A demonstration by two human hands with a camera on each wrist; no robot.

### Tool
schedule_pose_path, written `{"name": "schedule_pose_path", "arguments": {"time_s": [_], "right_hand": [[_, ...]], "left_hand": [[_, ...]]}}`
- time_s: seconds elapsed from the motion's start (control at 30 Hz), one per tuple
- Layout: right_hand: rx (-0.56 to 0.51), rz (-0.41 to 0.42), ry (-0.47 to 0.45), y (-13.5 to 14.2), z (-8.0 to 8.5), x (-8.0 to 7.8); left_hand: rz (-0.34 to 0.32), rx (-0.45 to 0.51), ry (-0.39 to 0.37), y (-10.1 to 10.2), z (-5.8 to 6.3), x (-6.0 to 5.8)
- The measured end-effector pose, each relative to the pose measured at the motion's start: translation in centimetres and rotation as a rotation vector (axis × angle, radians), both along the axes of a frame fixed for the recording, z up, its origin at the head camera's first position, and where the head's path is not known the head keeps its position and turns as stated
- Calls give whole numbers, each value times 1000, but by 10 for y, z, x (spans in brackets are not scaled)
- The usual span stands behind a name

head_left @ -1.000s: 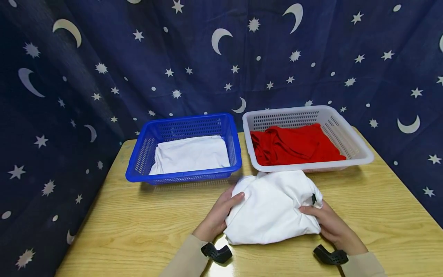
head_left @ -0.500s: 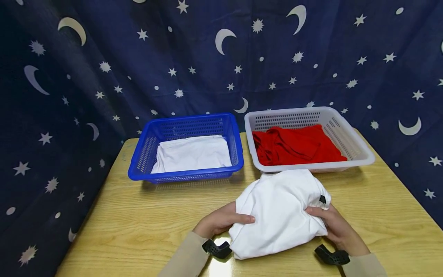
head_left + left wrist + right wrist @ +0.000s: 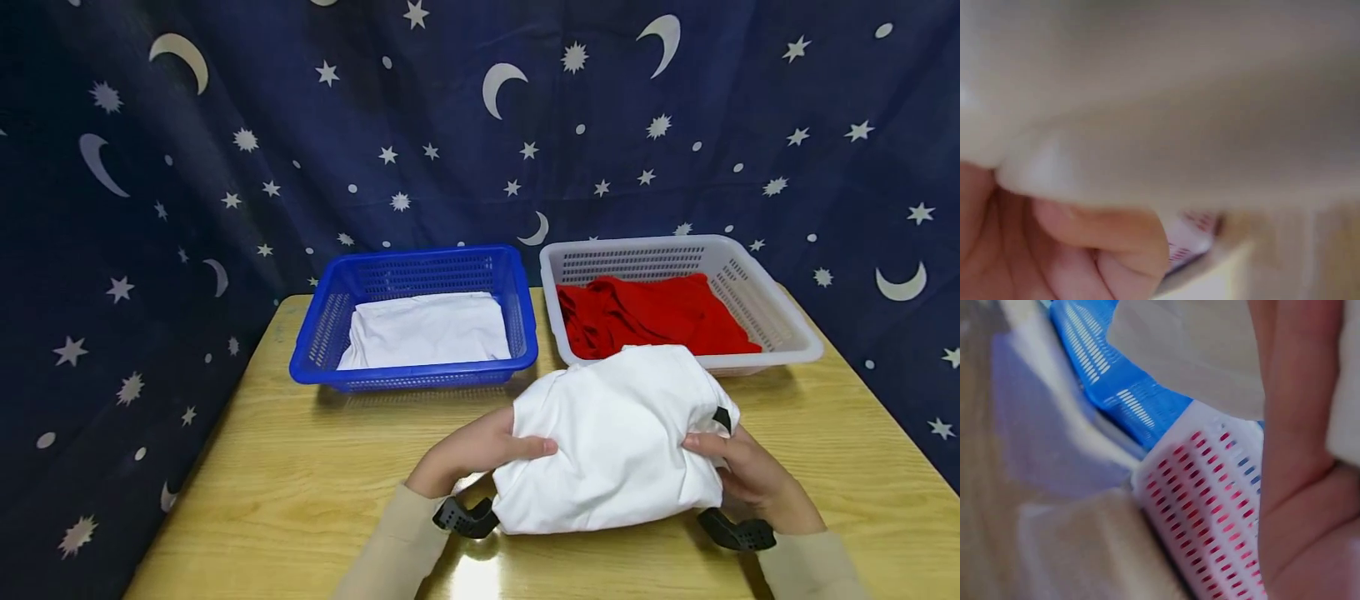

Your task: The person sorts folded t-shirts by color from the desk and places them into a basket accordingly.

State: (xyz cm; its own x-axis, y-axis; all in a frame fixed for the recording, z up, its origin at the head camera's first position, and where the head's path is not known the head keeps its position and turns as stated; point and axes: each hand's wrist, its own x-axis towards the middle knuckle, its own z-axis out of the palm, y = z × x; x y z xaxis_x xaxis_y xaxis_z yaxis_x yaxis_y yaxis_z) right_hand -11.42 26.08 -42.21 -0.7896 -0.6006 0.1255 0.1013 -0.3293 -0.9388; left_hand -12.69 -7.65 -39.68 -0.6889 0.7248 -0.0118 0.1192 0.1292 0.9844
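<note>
Both hands hold a folded white garment [image 3: 615,442] in front of the white basket, its far edge overlapping the basket's front rim in the head view. My left hand [image 3: 480,450] grips the garment's left side, thumb on top and the other fingers hidden beneath. On the right side, my right hand [image 3: 742,471] pinches the cloth near a small black tag [image 3: 722,419], with its thumb over the top. Close up, pale cloth fills most of the left wrist view above curled fingers [image 3: 1104,240]. The right wrist view shows part of the palm and fingers [image 3: 1304,425] against the cloth.
A blue basket [image 3: 420,377] at the back left holds folded white cloth [image 3: 431,329]. The white basket [image 3: 795,337] at the back right holds red cloth [image 3: 660,312]. Both stand on a wooden table [image 3: 300,475] before a dark blue curtain [image 3: 435,108] with moons and stars.
The garment has shifted right in the head view and, since half a second ago, risen a little over the white basket's front rim. My left thumb now lies farther onto the cloth.
</note>
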Motion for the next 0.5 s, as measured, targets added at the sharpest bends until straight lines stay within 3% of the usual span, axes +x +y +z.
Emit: {"name": "schedule_pose_path", "arguments": {"time_s": [0.1,0.23,0.4,0.5], "right_hand": [[-30,-38,25,-2,8,-9],[-196,-9,19,-14,18,-22],[-405,62,60,-33,27,-35],[-435,11,43,-44,33,-40]], "left_hand": [[28,10,27,1,14,-6],[83,61,10,2,29,-17],[93,141,-106,-4,44,-28],[69,227,-151,-8,48,-35]]}}
